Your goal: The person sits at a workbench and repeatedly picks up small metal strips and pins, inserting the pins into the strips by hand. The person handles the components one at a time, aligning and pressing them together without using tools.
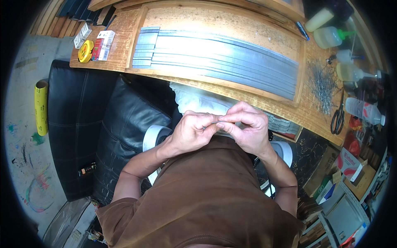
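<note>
Grey tape strip [218, 122] is pinched close to the chest, both thumbs and forefingers clamped on its edge, so it's kept taut and easy to see. It's gripped by the left hand [191, 131] from one side and the right hand [248, 128] from the other. Tape rolls [155, 136] are parked just beside the lap, and finished strips [219, 58] are laid flat on the wooden board [231, 22] ahead, presumably for easy picking.

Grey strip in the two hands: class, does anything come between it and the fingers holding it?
Nothing visible does. The left hand and right hand pinch the grey strip directly between bare fingertips, above the lap, short of the wooden table.
</note>
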Demonstrator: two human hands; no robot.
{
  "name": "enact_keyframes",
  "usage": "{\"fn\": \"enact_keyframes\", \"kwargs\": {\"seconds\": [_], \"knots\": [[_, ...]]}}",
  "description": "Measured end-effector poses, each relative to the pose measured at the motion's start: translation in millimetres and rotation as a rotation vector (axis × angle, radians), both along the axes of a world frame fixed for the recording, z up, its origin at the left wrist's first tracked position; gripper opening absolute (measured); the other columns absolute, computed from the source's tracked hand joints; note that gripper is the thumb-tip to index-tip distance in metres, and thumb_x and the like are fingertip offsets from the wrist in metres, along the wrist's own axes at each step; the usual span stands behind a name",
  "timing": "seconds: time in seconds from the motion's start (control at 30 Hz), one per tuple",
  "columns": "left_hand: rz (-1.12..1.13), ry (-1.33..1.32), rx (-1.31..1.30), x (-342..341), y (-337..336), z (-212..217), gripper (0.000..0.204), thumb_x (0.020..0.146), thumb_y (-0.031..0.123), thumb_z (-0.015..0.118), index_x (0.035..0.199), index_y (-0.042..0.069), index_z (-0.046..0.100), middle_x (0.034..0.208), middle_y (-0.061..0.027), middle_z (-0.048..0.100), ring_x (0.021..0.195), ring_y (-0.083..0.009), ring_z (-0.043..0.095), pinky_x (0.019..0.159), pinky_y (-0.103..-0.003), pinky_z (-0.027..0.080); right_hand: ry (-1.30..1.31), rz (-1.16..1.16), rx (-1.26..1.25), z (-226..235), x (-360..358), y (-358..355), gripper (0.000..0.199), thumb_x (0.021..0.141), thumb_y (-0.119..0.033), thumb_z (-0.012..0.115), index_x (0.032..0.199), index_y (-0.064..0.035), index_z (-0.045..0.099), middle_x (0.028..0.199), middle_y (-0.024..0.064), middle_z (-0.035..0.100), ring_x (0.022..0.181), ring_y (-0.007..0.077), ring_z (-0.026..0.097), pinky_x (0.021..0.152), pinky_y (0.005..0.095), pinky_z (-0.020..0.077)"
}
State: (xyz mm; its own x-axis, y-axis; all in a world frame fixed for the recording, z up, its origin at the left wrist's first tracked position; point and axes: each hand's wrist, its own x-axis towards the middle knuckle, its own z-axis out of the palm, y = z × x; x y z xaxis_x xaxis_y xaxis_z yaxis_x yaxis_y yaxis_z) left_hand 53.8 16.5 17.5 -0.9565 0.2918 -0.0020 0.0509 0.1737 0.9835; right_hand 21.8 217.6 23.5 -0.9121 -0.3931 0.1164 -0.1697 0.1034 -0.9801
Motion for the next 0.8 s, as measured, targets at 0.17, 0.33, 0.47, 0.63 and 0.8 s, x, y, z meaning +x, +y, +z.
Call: {"fn": "enact_keyframes", "kwargs": {"seconds": [0.17,0.33,0.47,0.63,0.8], "knots": [[-0.155,-0.246,0.009,-7,-11,-4,0.01,0.096,0.005,0.075,0.102,-0.003,0.077,0.084,-0.0128,0.078,0.071,-0.0124,0.071,0.061,-0.029,0.054,-0.166,-0.034,-0.06,0,7,-3,0.015,0.086,0.001,0.084,0.101,0.0026,0.079,0.087,0.007,0.071,0.076,0.0133,0.067,0.067,0.0252,0.0538],[-0.313,-0.715,0.35,-32,-5,-26,0.015,0.099,0.011,0.074,0.106,-0.002,0.078,0.094,-0.0069,0.08,0.08,-0.0103,0.073,0.063,-0.023,0.055,-0.822,-0.119,-0.391,-31,25,3,0.015,0.099,-0.008,0.074,0.107,0.0052,0.075,0.084,0.0034,0.069,0.069,0.0083,0.063,0.063,0.0228,0.052],[-0.307,-0.844,0.357,-53,-1,-34,0.019,0.101,0.018,0.073,0.11,0.002,0.078,0.095,-0.0062,0.081,0.082,-0.0099,0.076,0.061,-0.019,0.055,-0.919,-0.249,-0.56,-47,19,-3,0.019,0.103,-0.013,0.071,0.108,0.0043,0.075,0.081,0.0031,0.069,0.064,0.0067,0.059,0.058,0.0208,0.0472],[-0.277,-0.733,0.316,-49,0,-43,0.016,0.1,0.016,0.074,0.106,0.002,0.079,0.092,-0.0042,0.08,0.081,-0.0086,0.073,0.059,-0.02,0.051,-0.929,-0.299,-0.535,-47,13,-9,0.015,0.101,-0.011,0.072,0.106,0.0027,0.075,0.081,0.0027,0.068,0.065,0.0086,0.061,0.061,0.0239,0.0517],[-0.355,-0.257,-0.115,-40,-8,4,0.011,0.093,-0.006,0.068,0.097,-0.001,0.077,0.078,-0.0112,0.077,0.072,-0.0151,0.072,0.061,-0.032,0.053,-0.129,-0.233,-0.009,-9,24,-2,0.017,0.087,0.0,0.083,0.103,0.0025,0.078,0.085,0.005,0.066,0.071,0.0117,0.063,0.059,0.0251,0.0488]]}}
